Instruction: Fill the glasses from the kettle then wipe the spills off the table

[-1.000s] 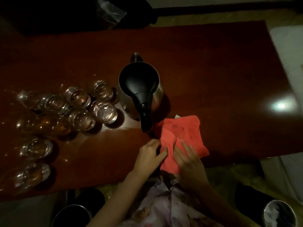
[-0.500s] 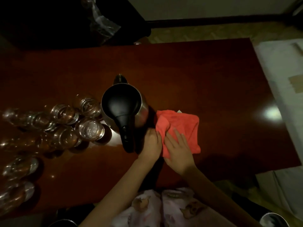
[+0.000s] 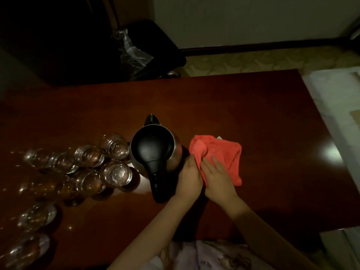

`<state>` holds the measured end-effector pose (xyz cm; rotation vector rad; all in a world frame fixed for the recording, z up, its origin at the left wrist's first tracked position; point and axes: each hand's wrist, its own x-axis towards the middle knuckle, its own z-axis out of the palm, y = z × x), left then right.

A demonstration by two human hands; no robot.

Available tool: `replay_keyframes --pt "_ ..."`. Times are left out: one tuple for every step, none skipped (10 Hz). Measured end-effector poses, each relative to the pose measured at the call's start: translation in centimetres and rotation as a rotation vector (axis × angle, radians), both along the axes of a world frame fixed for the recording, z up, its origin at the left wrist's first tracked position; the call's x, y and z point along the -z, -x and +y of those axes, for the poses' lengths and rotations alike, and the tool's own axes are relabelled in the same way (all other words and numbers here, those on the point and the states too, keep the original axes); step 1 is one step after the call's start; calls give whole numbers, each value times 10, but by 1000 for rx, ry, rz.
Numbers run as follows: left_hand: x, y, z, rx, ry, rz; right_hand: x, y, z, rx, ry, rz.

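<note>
A steel kettle (image 3: 153, 151) with a black lid and handle stands upright mid-table. Several clear glasses (image 3: 116, 172) cluster to its left, running toward the near left edge. A red cloth (image 3: 224, 152) lies bunched just right of the kettle. My left hand (image 3: 190, 178) grips the cloth's left edge, close beside the kettle's body. My right hand (image 3: 219, 179) lies on the cloth's near part with fingers extended and flat. A wet sheen (image 3: 140, 180) shows on the dark red table (image 3: 253, 114) between the kettle and the glasses.
A black chair (image 3: 152, 49) with a clear plastic bag stands past the table's far edge. White bedding (image 3: 339, 117) borders the table's right side. Patterned floor lies beyond the far right corner. My light patterned clothing is at the near edge.
Both hands and the cloth slid away from the near edge, up beside the kettle. The cloth's left edge is now bunched up in my left hand. The camera view tilted upward.
</note>
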<state>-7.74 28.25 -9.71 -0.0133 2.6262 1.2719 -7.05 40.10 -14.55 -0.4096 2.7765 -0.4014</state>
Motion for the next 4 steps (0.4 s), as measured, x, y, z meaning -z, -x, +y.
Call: replay_keyframes --pt "-4 -4 0 -20 -25 5 -1 -4 -1 57 96 -59" --pt "-11 -13 -2 -40 -27 -17 -15 -13 -9 224 339 -85" --pt "-23 -21 1 -62 -95 -7 -43 -16 -14 458 643 -51" --pt "-52 -27 4 -115 -269 -59 -71 -21 -16 564 847 -42"
